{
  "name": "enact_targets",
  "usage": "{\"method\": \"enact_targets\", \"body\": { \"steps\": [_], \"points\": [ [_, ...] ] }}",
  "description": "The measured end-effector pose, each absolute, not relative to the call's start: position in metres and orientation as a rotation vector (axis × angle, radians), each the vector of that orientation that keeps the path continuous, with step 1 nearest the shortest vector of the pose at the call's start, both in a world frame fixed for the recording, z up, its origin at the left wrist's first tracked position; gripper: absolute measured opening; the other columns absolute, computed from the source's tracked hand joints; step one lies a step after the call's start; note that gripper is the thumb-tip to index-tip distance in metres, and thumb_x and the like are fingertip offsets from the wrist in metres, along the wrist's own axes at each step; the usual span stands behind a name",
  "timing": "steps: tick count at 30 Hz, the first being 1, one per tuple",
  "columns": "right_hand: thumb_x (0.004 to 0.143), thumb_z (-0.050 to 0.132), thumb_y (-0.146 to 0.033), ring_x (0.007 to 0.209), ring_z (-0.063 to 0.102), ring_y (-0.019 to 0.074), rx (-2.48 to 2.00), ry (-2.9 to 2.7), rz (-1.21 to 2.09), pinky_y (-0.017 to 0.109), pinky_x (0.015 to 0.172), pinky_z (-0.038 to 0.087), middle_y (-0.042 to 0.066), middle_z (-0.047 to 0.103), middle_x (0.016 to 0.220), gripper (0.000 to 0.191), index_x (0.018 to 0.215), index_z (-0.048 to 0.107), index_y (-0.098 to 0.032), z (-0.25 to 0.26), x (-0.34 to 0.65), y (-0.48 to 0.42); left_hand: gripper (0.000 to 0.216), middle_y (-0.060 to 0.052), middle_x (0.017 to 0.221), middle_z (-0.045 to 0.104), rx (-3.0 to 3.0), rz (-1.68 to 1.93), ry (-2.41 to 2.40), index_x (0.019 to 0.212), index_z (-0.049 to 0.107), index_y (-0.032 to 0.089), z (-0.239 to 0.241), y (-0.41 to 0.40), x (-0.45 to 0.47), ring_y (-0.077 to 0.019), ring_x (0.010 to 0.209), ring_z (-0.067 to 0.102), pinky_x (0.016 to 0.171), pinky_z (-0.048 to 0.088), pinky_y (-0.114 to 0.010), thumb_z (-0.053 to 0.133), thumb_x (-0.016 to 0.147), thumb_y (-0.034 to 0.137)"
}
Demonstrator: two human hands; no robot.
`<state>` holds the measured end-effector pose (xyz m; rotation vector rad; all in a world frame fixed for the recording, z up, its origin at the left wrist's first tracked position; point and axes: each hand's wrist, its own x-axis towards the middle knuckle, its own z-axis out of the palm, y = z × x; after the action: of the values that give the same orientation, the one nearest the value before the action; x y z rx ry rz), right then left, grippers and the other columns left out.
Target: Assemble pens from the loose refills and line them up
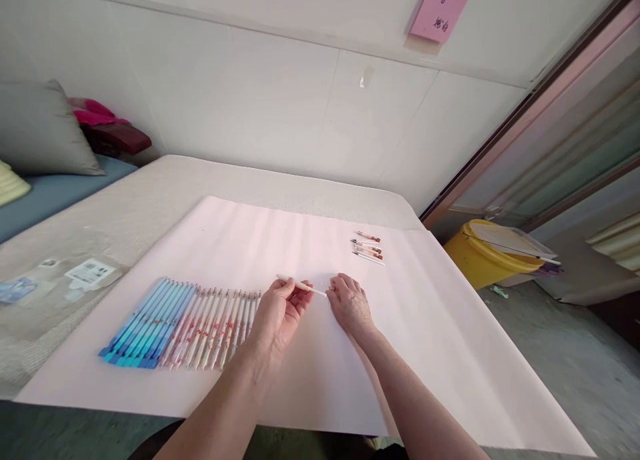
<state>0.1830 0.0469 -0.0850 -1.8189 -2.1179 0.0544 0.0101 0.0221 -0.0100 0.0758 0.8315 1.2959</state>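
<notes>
My left hand [287, 307] is closed on a pale pen [303, 286], held between thumb and fingers, with a thin white length sticking out to the right. My right hand [349, 300] is just beyond that white end, its fingers curled down near the paper. A small reddish bit shows at its fingertips, too hidden to name. Left of my left hand lies a row of pens: several blue pens [145, 323], then several pale pens with pink and red patterns [205, 327]. My left hand and forearm cover part of the row. Past my right hand lie several loose pen parts [367, 249].
Pale pink paper [425, 327] covers much of the table [280, 187], which meets a white wall [250, 100]. Clear plastic packaging [65, 280] lies on the left. A yellow bucket [465, 253] stands on the floor at right. A grey cushion [45, 133] sits far left.
</notes>
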Motion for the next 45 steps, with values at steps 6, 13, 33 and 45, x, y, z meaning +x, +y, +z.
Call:
{"method": "enact_targets", "body": {
  "steps": [6,13,33,45],
  "points": [
    [0.084,0.046,-0.02,0.106,0.043,0.0208,-1.79,-2.114,0.083,0.032,0.084,0.034,0.004,0.05,0.119,0.021,0.099,0.058,-0.026,-0.091,0.184,0.053,0.014,-0.015,0.077,0.064,0.063,1.357,0.84,0.068,0.052,0.01,-0.005,0.028,0.0,-0.0159,0.071,0.064,0.066,0.055,-0.027,0.048,0.081,0.008],
    [0.086,0.04,-0.014,0.108,0.042,0.0197,-1.774,-2.042,0.071,0.03,0.089,0.034,0.007,0.05,0.117,0.023,0.093,0.061,-0.02,-0.1,0.179,0.067,0.015,-0.015,0.078,0.064,0.069,1.332,0.842,0.068,0.054,0.009,-0.007,0.025,0.003,-0.0155,0.07,0.064,0.066,0.055,-0.027,0.047,0.082,0.007],
    [0.087,0.036,-0.03,0.08,0.055,0.0157,-2.089,-2.04,0.324,0.025,0.063,0.033,0.002,0.062,0.092,0.028,0.104,0.058,-0.027,-0.073,0.169,0.068,0.013,-0.015,0.08,0.064,0.051,1.345,0.853,0.07,0.053,0.01,-0.008,0.027,0.001,-0.0168,0.075,0.065,0.068,0.055,-0.028,0.047,0.081,0.007],
    [0.075,0.038,-0.02,0.086,0.057,0.0199,-2.191,-2.02,0.464,0.028,0.066,0.037,0.003,0.062,0.098,0.041,0.109,0.058,-0.034,-0.073,0.158,0.076,0.013,-0.014,0.079,0.064,0.042,1.338,0.85,0.069,0.054,0.01,-0.005,0.024,0.0,-0.0169,0.076,0.064,0.069,0.055,-0.028,0.049,0.08,0.007]
  ]
}}
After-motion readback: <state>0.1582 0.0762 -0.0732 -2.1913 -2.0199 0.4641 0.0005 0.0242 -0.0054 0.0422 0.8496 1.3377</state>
